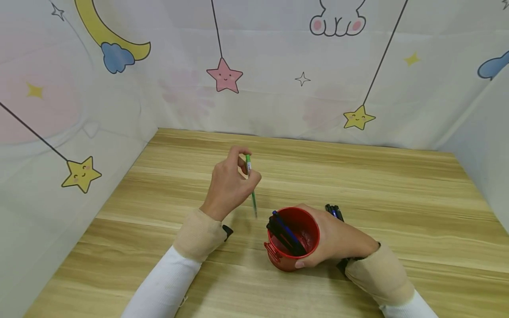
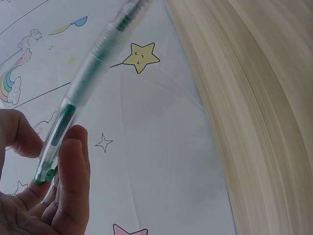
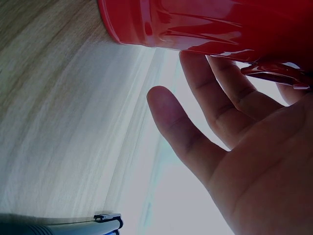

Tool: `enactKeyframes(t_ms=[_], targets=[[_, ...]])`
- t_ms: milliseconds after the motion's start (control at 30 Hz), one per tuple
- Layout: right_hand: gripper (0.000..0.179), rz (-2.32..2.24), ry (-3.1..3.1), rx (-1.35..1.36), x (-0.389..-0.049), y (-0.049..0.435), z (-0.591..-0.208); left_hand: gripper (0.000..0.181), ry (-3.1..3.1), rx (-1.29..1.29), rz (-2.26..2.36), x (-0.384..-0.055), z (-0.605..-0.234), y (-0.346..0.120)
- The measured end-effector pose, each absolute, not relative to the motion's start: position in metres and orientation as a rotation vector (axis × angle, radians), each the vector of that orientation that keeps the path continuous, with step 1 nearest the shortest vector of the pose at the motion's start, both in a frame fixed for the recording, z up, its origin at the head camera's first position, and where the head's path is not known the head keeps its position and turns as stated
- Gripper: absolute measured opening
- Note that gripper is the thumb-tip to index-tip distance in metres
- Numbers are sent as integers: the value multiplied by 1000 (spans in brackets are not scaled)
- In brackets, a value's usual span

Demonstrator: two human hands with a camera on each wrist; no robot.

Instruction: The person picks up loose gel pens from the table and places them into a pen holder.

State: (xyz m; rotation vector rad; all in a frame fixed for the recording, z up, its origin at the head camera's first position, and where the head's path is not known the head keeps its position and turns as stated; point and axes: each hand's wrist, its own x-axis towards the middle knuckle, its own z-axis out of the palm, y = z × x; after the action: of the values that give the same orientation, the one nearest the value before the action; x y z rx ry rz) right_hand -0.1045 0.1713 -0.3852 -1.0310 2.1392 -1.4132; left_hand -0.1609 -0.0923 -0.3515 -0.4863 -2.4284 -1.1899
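Note:
In the head view my left hand (image 1: 228, 187) pinches a green pen (image 1: 248, 163) near its upper end, above the table. The left wrist view has that clear-barrelled pen (image 2: 88, 73) slanting up from between thumb and fingers. To its right, a red bucket-shaped pen holder (image 1: 283, 265) stands tilted toward the left hand, gripped by my right hand (image 1: 338, 236) with the thumb in front. Several black and blue pens (image 1: 287, 236) lean inside it. The right wrist view shows fingertips against the red wall (image 3: 195, 29), with one finger apart from it.
Several dark pens (image 1: 333, 211) lie on the wooden table (image 1: 397, 198) behind my right hand, partly hidden by it. Printed white cloth (image 1: 270, 110) surrounds the table at the back and both sides.

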Motion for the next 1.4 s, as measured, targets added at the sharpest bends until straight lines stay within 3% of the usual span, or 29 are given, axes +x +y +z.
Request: enactKeyframes(t_ms=[1400], targets=[[82, -1394, 2165, -1044, -105, 172, -386, 35, -2148, -634, -1460, -156, -346, -90]])
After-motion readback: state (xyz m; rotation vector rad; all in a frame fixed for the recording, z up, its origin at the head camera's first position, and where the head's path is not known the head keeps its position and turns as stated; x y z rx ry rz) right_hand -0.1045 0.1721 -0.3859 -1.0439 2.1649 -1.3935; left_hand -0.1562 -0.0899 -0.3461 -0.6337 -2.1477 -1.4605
